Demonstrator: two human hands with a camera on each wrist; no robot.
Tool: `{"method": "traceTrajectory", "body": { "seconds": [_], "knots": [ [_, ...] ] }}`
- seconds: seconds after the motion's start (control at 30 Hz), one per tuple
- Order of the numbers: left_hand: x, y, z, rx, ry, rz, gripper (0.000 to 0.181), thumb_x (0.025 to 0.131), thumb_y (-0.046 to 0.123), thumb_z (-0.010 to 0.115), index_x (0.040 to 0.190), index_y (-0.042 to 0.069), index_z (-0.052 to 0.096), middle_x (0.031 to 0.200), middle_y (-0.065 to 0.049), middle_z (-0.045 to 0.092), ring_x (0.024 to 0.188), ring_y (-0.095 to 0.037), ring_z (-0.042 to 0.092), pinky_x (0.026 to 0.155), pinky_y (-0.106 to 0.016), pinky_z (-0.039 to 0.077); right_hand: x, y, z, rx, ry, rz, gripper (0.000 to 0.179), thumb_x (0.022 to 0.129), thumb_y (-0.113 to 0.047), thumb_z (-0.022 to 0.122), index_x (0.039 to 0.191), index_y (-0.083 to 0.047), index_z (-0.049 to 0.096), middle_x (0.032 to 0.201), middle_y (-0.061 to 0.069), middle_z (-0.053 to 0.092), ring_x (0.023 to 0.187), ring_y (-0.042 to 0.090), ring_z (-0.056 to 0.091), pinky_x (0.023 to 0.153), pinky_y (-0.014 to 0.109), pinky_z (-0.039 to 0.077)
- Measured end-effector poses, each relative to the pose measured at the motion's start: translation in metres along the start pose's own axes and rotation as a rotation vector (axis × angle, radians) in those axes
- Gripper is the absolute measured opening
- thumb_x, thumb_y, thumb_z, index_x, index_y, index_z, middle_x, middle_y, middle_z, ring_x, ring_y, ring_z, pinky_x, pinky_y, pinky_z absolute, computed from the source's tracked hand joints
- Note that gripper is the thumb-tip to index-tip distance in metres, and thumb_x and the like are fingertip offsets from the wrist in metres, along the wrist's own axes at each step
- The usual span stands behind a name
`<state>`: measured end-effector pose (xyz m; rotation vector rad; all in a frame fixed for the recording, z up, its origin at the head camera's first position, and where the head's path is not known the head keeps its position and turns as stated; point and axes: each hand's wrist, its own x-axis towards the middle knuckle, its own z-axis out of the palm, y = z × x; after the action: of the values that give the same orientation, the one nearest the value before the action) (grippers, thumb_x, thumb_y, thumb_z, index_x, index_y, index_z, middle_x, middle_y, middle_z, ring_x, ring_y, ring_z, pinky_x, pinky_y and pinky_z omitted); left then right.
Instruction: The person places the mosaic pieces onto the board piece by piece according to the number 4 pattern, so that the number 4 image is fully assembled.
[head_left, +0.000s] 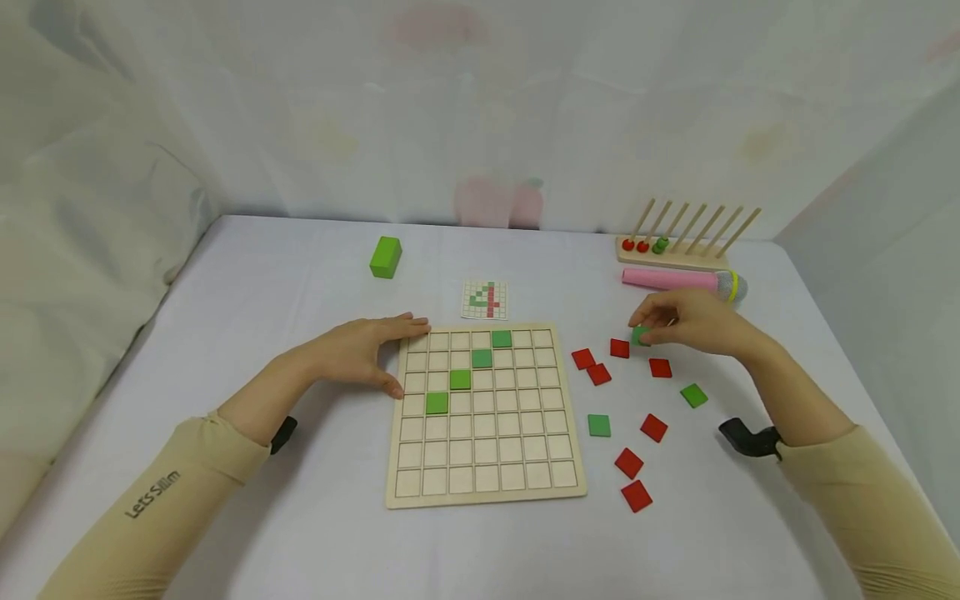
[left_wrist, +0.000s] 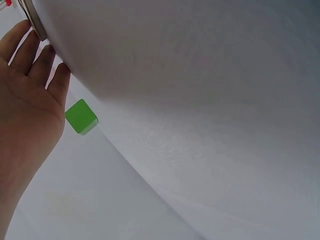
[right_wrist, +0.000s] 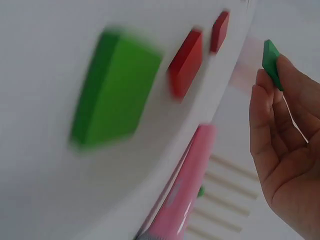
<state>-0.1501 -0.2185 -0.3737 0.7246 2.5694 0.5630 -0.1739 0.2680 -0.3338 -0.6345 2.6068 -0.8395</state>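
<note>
A square wooden grid board [head_left: 486, 417] lies in the middle of the table, with several green tiles set in a diagonal of its cells. My left hand [head_left: 358, 350] rests at the board's upper left edge, thumb and fingers spread and straight; in the left wrist view its fingertips touch the board's edge [left_wrist: 36, 22]. Right of the board, my right hand [head_left: 686, 321] pinches a green tile [right_wrist: 271, 62] between thumb and fingers, held above the table. Loose red tiles [head_left: 628, 463] and green tiles [head_left: 599, 426] lie below and around that hand.
A small pattern card [head_left: 484, 300] showing a figure 4 lies behind the board. A green block [head_left: 386, 257] stands at the back left. At the back right are a pink toy microphone [head_left: 671, 280] and a wooden peg rack [head_left: 675, 254] with a few red and green beads.
</note>
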Motion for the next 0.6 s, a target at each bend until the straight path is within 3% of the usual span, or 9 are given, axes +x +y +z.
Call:
{"method": "traceTrajectory", "body": {
  "seconds": [0.3, 0.6],
  "knots": [
    [0.002, 0.0, 0.001, 0.001, -0.002, 0.002, 0.108, 0.061, 0.057, 0.086, 0.153, 0.029, 0.037, 0.162, 0.01, 0.033, 0.154, -0.023, 0.025, 0.123, -0.056, 0.024, 0.031, -0.049, 0.033, 0.03, -0.049, -0.043, 0.013, 0.085, -0.018, 0.077, 0.097, -0.02, 0.072, 0.083, -0.001, 0.066, 0.077, 0.014, 0.059, 0.065, 0.022, 0.049],
    [0.002, 0.001, 0.001, -0.001, -0.003, 0.0, 0.108, 0.061, 0.055, 0.087, 0.153, 0.028, 0.038, 0.162, 0.01, 0.033, 0.155, -0.021, 0.025, 0.123, -0.055, 0.024, 0.045, -0.097, 0.057, 0.072, -0.08, -0.125, 0.013, 0.085, -0.016, 0.077, 0.097, -0.02, 0.074, 0.082, -0.003, 0.068, 0.079, 0.013, 0.061, 0.07, 0.024, 0.051]
  ]
}}
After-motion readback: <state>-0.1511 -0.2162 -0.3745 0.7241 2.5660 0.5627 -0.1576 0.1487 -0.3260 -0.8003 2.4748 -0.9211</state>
